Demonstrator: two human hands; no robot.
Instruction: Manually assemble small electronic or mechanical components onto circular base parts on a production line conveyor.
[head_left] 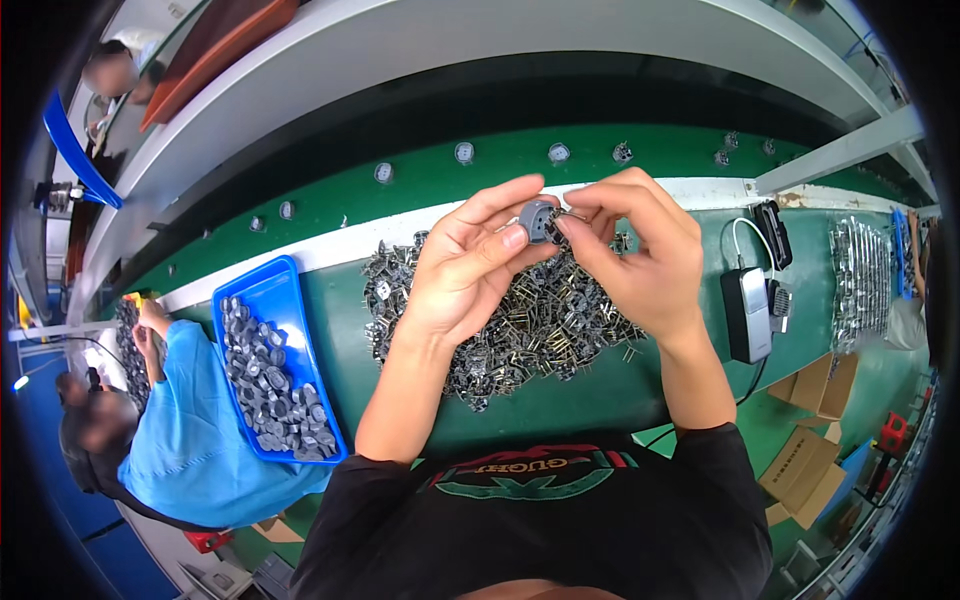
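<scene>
Between thumb and fingers my left hand (470, 260) holds a round grey plastic housing (538, 220), its hollow side turned toward my right hand. My right hand (640, 245) pinches a small metal-and-dark part (558, 226) against the housing's opening; whether it sits inside cannot be made out. Both hands hover over a large heap of small metal pin assemblies (520, 340) on the green table (630, 400). Left of my forearm stands a blue tray (318, 375) with many grey housings (265, 370) in it.
Beyond a white ledge (335, 245), a green conveyor belt (425, 172) carries several spaced-out units. A white-and-black power pack (745, 315) with a cable lies at right, near bagged metal parts (860, 285). A co-worker in a blue sleeve (190, 420) works at left. Cardboard boxes (805, 470) stand lower right.
</scene>
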